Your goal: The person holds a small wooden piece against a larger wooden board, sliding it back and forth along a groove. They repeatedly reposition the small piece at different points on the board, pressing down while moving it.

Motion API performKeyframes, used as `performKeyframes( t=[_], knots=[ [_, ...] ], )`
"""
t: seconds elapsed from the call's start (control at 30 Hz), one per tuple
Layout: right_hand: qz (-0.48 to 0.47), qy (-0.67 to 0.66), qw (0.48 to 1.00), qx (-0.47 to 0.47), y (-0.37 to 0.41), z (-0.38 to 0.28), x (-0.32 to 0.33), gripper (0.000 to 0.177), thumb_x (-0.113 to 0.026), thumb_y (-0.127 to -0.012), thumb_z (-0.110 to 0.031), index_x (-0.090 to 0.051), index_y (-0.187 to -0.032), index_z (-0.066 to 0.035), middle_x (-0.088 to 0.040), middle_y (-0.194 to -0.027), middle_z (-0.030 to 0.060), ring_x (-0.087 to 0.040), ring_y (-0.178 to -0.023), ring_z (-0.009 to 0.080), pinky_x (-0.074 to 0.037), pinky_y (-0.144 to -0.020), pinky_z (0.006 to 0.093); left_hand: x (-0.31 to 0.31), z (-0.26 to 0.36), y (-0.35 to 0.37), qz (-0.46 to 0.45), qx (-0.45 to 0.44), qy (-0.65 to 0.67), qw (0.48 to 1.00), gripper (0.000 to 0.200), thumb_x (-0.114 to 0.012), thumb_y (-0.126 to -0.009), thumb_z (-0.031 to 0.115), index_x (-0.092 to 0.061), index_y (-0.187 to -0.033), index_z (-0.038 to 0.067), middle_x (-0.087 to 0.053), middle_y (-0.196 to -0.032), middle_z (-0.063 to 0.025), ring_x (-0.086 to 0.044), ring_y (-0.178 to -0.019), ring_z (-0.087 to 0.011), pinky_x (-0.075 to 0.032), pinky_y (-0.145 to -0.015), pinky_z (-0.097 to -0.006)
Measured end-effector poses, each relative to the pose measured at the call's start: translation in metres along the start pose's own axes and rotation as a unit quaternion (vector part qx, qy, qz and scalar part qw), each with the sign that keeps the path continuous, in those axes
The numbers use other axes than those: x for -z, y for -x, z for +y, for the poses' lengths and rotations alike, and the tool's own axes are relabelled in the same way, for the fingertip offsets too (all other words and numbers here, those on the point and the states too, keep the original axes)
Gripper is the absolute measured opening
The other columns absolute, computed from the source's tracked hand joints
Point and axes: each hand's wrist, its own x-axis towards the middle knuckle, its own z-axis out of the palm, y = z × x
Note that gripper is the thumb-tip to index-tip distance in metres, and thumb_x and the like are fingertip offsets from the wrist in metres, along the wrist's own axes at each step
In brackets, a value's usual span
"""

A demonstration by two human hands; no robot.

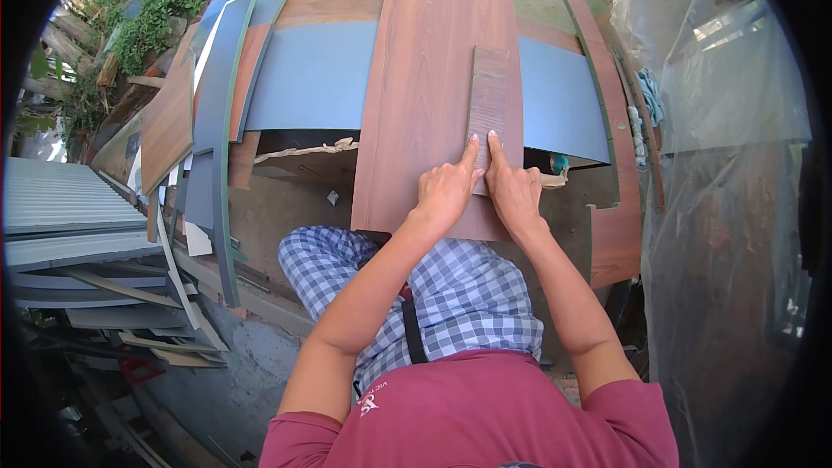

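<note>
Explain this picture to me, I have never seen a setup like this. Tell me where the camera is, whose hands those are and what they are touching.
There is no machine here: a person wears one camera on the head, looking forward and down, so you see their own arms from above. The left hand and right hand lie side by side, index fingertips pressing the near end of a narrow wooden strip. Nothing is gripped. The strip lies lengthwise on a large reddish-brown board, which rests across a grey-blue panel. Plastic sheeting hangs on the right; corrugated sheets are stacked on the left.
</note>
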Motion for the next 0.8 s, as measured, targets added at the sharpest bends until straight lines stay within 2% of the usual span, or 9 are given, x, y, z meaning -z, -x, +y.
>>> performKeyframes(
  t=[0.03,0.17,0.23,0.43,0.5,0.53,0.6,0.7,0.8],
  knots=[
    [-0.025,-0.002,1.0,-0.009,-0.012,0.001,0.002,0.051,-0.05,-0.083,-0.019,-0.038,-0.132,-0.013,-0.058,-0.053,0.0135,-0.057,-0.046,0.0273,-0.035,-0.059,0.0367,0.002,-0.002,-0.011,-0.002,-0.002,-0.003,1.0,0.052,-0.05,-0.087,0.033,-0.035,-0.133,0.014,-0.059,-0.062,-0.0221,-0.061,-0.061,-0.0382,-0.048,-0.056,-0.0472],
    [-0.016,-0.025,0.999,-0.015,-0.059,0.009,0.0,0.052,-0.05,-0.083,-0.021,-0.037,-0.133,-0.014,-0.06,-0.057,0.0154,-0.06,-0.053,0.0308,-0.038,-0.063,0.0394,0.011,-0.006,-0.059,0.001,0.008,-0.012,1.0,0.049,-0.051,-0.087,0.032,-0.038,-0.132,0.014,-0.061,-0.069,-0.0219,-0.061,-0.068,-0.0387,-0.048,-0.062,-0.0471],
    [-0.014,-0.039,0.999,-0.012,-0.082,0.012,0.002,0.052,-0.049,-0.084,-0.021,-0.036,-0.133,-0.014,-0.062,-0.064,0.017,-0.062,-0.062,0.0332,-0.039,-0.067,0.0409,0.015,-0.007,-0.081,-0.007,0.016,-0.014,1.0,0.049,-0.051,-0.087,0.032,-0.039,-0.131,0.014,-0.062,-0.072,-0.0221,-0.061,-0.072,-0.0389,-0.048,-0.064,-0.0472],
    [-0.023,-0.055,0.998,-0.025,-0.146,0.023,0.006,0.051,-0.048,-0.083,-0.017,-0.036,-0.133,-0.013,-0.065,-0.075,0.0182,-0.064,-0.073,0.0335,-0.039,-0.069,0.0436,0.021,-0.015,-0.146,0.01,0.004,-0.017,1.0,0.048,-0.049,-0.088,0.031,-0.038,-0.132,0.014,-0.063,-0.081,-0.0213,-0.059,-0.08,-0.0408,-0.046,-0.073,-0.0474],
    [0.002,-0.057,0.998,-0.021,-0.164,0.028,0.001,0.048,-0.045,-0.084,-0.018,-0.038,-0.132,-0.014,-0.064,-0.074,0.0197,-0.063,-0.071,0.0348,-0.042,-0.069,0.0456,0.021,-0.018,-0.163,0.057,-0.028,-0.039,0.997,0.047,-0.048,-0.089,0.032,-0.038,-0.132,0.015,-0.064,-0.079,-0.0187,-0.062,-0.074,-0.0361,-0.046,-0.073,-0.0461],
    [0.028,-0.057,0.998,-0.015,-0.172,0.031,-0.002,0.045,-0.041,-0.085,-0.019,-0.041,-0.13,-0.014,-0.063,-0.073,0.0213,-0.063,-0.07,0.0361,-0.045,-0.068,0.0476,0.022,-0.019,-0.173,0.055,-0.029,-0.039,0.997,0.047,-0.048,-0.089,0.032,-0.038,-0.132,0.015,-0.064,-0.079,-0.0187,-0.062,-0.074,-0.0361,-0.046,-0.073,-0.0461],
    [0.035,-0.056,0.998,-0.014,-0.187,0.035,-0.005,0.045,-0.041,-0.085,-0.019,-0.041,-0.13,-0.014,-0.063,-0.075,0.0214,-0.063,-0.072,0.0363,-0.044,-0.069,0.048,0.023,-0.021,-0.19,0.013,0.001,-0.035,0.999,0.048,-0.047,-0.09,0.033,-0.038,-0.133,0.015,-0.064,-0.076,-0.0161,-0.062,-0.064,-0.0288,-0.047,-0.071,-0.0436],
    [0.041,-0.056,0.997,-0.016,-0.203,0.037,-0.007,0.046,-0.041,-0.084,-0.018,-0.04,-0.131,-0.015,-0.064,-0.078,0.0215,-0.063,-0.074,0.0368,-0.044,-0.071,0.0484,0.024,-0.023,-0.206,0.015,0.003,-0.041,0.999,0.048,-0.046,-0.09,0.034,-0.037,-0.134,0.016,-0.064,-0.072,-0.0132,-0.061,-0.056,-0.0225,-0.047,-0.068,-0.04],
    [0.046,-0.057,0.997,-0.019,-0.213,0.039,-0.009,0.047,-0.041,-0.084,-0.018,-0.04,-0.131,-0.016,-0.064,-0.079,0.0216,-0.063,-0.075,0.037,-0.044,-0.072,0.0485,0.023,-0.024,-0.213,0.024,0.007,-0.045,0.999,0.048,-0.046,-0.09,0.033,-0.037,-0.133,0.016,-0.064,-0.071,-0.0117,-0.06,-0.056,-0.0219,-0.048,-0.065,-0.0378]
  ],
)
